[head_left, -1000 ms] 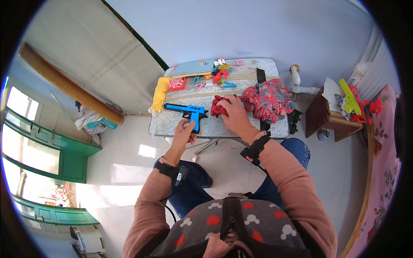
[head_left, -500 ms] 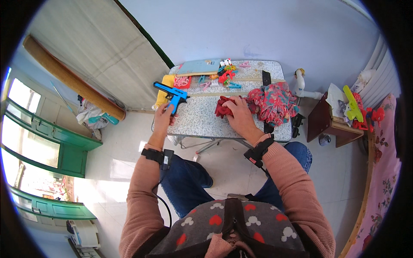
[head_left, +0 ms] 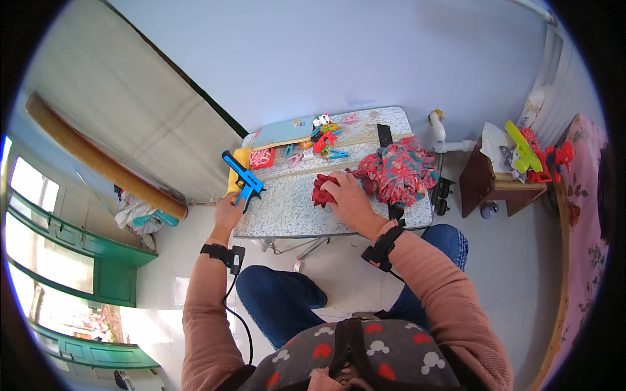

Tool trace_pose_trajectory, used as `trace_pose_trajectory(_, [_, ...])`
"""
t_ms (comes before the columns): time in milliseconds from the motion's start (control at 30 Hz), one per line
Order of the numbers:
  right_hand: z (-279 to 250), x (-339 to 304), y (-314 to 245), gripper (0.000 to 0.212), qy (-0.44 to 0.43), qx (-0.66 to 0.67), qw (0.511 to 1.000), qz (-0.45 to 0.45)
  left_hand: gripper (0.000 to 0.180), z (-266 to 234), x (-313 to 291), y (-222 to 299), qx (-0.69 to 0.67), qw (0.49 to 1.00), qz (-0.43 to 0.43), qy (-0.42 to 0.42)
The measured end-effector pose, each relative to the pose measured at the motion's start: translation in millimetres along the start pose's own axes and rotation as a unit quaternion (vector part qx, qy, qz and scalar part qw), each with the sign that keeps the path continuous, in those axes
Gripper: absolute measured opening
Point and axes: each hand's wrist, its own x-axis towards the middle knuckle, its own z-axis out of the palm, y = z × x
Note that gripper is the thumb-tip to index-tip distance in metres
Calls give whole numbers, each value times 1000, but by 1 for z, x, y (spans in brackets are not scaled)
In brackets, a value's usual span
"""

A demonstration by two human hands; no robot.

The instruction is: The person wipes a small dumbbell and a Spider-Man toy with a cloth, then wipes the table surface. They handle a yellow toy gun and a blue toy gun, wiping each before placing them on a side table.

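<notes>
Closed around the grip of a blue and black toy pistol (head_left: 244, 178), my left hand (head_left: 227, 214) is at the table's left front corner. The pistol's barrel slants toward the far left, over a yellow cloth (head_left: 236, 171). My right hand (head_left: 352, 203) grips a dark red crumpled cloth (head_left: 320, 190) on the table's front half, its fingers pressed into the fabric. Beside that hand, to the right, lies a bunched red floral cloth (head_left: 399, 171) with a ruffled look. Both cloths and the pistol are at the speckled folding table (head_left: 287, 212).
Along the table's back are a blue book or folder (head_left: 283, 133), a red-and-white piece (head_left: 262, 158) and several small coloured clips and toys (head_left: 324, 140). A brown cabinet (head_left: 475, 179) with a yellow-green toy (head_left: 521, 147) stands right. A white pipe (head_left: 440, 133) rises behind.
The view has shifted. My left hand has moved the toy pistol left over the table, and its barrel now slants more steeply. My right hand stays on the dark red cloth.
</notes>
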Motion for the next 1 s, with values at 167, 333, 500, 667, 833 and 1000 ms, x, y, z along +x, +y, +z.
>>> trace_pose_trajectory(167, [0, 0, -1, 39, -13, -31, 999, -12, 38, -34, 24, 74, 22, 977, 181, 107])
trace_pose_trajectory(333, [0, 0, -3, 31, -35, -68, 997, -15, 40, -22, 86, 193, -70, 961, 230, -135])
trace_pose_trajectory(500, [-3, -1, -3, 25, -53, -85, 995, -26, 40, 33, 145, 277, -20, 921, 378, -98])
trace_pose_trajectory(667, [-6, -1, 0, 23, -60, -87, 994, -25, 44, 92, 187, 308, 20, 926, 365, -92])
trace_pose_trajectory(833, [-6, -3, -3, 21, -52, -56, 997, -15, 45, 108, 187, 308, 94, 946, 278, -141])
trace_pose_trajectory(1000, [-5, -3, -1, 21, -33, -45, 998, -22, 34, 100, 168, 310, 79, 945, 309, -75])
